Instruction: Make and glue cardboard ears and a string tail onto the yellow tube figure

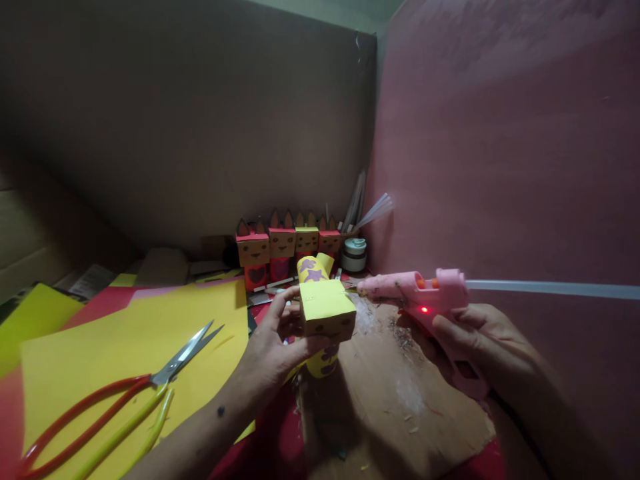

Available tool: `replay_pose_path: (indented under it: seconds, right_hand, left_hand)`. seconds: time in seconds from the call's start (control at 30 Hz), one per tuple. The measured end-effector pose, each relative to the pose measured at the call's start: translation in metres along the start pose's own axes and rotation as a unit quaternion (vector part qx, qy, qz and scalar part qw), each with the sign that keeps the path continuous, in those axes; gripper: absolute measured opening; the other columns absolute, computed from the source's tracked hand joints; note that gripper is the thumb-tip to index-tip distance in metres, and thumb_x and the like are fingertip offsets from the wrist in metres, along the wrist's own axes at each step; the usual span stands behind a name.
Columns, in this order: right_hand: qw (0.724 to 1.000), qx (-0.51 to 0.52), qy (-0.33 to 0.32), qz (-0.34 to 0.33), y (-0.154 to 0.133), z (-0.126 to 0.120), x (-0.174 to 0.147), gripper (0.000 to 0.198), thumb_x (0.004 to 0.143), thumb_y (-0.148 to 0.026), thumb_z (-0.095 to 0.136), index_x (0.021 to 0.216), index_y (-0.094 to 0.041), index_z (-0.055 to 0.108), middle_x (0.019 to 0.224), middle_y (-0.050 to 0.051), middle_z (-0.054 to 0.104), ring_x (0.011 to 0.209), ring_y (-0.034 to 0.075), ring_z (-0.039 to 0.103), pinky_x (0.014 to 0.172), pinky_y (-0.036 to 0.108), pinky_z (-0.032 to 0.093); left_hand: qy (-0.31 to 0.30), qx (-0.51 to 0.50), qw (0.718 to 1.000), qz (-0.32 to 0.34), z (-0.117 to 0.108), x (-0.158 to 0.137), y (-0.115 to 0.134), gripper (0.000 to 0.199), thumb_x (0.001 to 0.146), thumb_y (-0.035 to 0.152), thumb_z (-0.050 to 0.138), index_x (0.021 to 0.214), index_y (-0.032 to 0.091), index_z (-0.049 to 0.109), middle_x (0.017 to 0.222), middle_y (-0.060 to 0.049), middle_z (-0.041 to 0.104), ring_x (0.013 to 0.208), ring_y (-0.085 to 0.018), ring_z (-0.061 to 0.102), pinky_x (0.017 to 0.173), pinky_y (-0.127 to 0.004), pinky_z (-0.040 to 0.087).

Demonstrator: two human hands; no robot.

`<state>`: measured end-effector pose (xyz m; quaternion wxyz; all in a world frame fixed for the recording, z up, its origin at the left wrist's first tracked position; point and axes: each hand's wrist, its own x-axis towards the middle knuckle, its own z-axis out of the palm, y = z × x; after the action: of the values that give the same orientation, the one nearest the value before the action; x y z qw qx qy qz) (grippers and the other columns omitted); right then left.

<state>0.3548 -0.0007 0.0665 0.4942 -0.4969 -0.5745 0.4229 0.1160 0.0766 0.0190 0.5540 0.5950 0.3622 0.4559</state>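
Observation:
My left hand (pixel 280 340) is wrapped round a small cardboard box figure (pixel 327 310) with a yellow paper top, a drawn face on its front and a yellow decorated body below. In my right hand (pixel 480 340) is a pink hot glue gun (pixel 415 290), its red light lit and a long clear glue stick (pixel 550 288) sticking out of the back. The nozzle points left and lies close to the box's right rear corner; contact cannot be made out. Behind the box rests a yellow paper tube (pixel 311 270) with purple star shapes.
Finished-looking cardboard figures with pointed ears (pixel 283 243) line the back wall beside a lidded jar (pixel 355 255) and glue sticks (pixel 373 212). Red-handled scissors (pixel 150 380) lie on yellow paper (pixel 200 347) at left. A littered cardboard board (pixel 400 413) lies beneath my hands. A pink wall bounds the right.

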Motion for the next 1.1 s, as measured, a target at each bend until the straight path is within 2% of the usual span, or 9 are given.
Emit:
replay_pose_path:
  seconds: [0.27, 0.53, 0.63, 0.77, 0.9, 0.97, 1.1]
  right_hand:
    - [0.998, 0.006, -0.023, 0.054, -0.002, 0.003, 0.004, 0.052, 0.075, -0.062, 0.064, 0.059, -0.015, 0.051, 0.056, -0.002, 0.041, 0.049, 0.007, 0.034, 0.044, 0.021, 0.023]
    - [0.998, 0.027, -0.014, 0.050, -0.006, 0.012, 0.002, 0.052, 0.073, -0.061, 0.068, 0.057, -0.015, 0.049, 0.055, -0.002, 0.040, 0.048, 0.006, 0.033, 0.044, 0.021, 0.022]
    - [0.998, 0.047, -0.001, 0.052, -0.006, 0.011, 0.002, 0.048, 0.072, -0.060, 0.070, 0.061, -0.015, 0.055, 0.055, -0.002, 0.043, 0.047, 0.006, 0.034, 0.042, 0.021, 0.022]
    - [0.996, 0.086, 0.020, 0.023, -0.003, 0.003, -0.004, 0.042, 0.071, -0.057, 0.071, 0.073, -0.016, 0.068, 0.057, 0.002, 0.052, 0.047, 0.009, 0.039, 0.043, 0.023, 0.029]
    - [0.994, 0.088, 0.058, 0.002, 0.006, -0.002, -0.012, 0.039, 0.071, -0.054, 0.072, 0.087, -0.019, 0.072, 0.053, 0.000, 0.048, 0.045, 0.010, 0.035, 0.041, 0.024, 0.027]
    - [0.993, 0.094, 0.065, -0.006, 0.012, -0.004, -0.014, 0.038, 0.071, -0.050, 0.074, 0.094, -0.020, 0.072, 0.056, 0.000, 0.051, 0.048, 0.011, 0.038, 0.042, 0.024, 0.027]
    - [0.993, 0.102, 0.058, 0.002, 0.024, -0.008, -0.013, 0.036, 0.075, -0.049, 0.072, 0.087, -0.016, 0.071, 0.058, 0.002, 0.057, 0.048, 0.010, 0.045, 0.043, 0.022, 0.034]
  left_hand:
    - [-0.005, 0.000, 1.000, -0.007, 0.003, -0.002, 0.003, 0.069, 0.068, 0.032, 0.079, 0.127, 0.030, 0.042, 0.113, -0.006, 0.065, 0.104, -0.027, 0.063, 0.095, -0.047, 0.047]
    - [-0.009, -0.019, 1.000, -0.004, 0.004, -0.003, 0.001, 0.071, 0.068, 0.030, 0.079, 0.128, 0.030, 0.041, 0.118, -0.006, 0.063, 0.108, -0.028, 0.062, 0.096, -0.047, 0.047]
    - [-0.001, -0.008, 1.000, -0.006, 0.004, -0.003, 0.002, 0.071, 0.068, 0.031, 0.079, 0.128, 0.030, 0.042, 0.116, -0.007, 0.063, 0.106, -0.028, 0.062, 0.096, -0.048, 0.046]
    - [0.010, 0.000, 1.000, -0.015, 0.003, -0.003, 0.004, 0.073, 0.066, 0.033, 0.080, 0.128, 0.028, 0.042, 0.114, -0.007, 0.064, 0.105, -0.028, 0.062, 0.096, -0.048, 0.047]
    - [0.006, 0.002, 1.000, -0.007, 0.005, -0.002, 0.004, 0.073, 0.066, 0.032, 0.080, 0.128, 0.028, 0.041, 0.115, -0.008, 0.064, 0.106, -0.028, 0.062, 0.096, -0.048, 0.047]
    - [0.009, -0.003, 1.000, -0.005, 0.006, -0.003, 0.005, 0.073, 0.065, 0.032, 0.080, 0.128, 0.027, 0.042, 0.115, -0.009, 0.063, 0.106, -0.029, 0.062, 0.096, -0.049, 0.047]
    - [0.022, -0.006, 1.000, -0.006, 0.008, -0.006, 0.008, 0.074, 0.064, 0.033, 0.080, 0.127, 0.026, 0.043, 0.113, -0.009, 0.063, 0.105, -0.029, 0.062, 0.096, -0.049, 0.047]
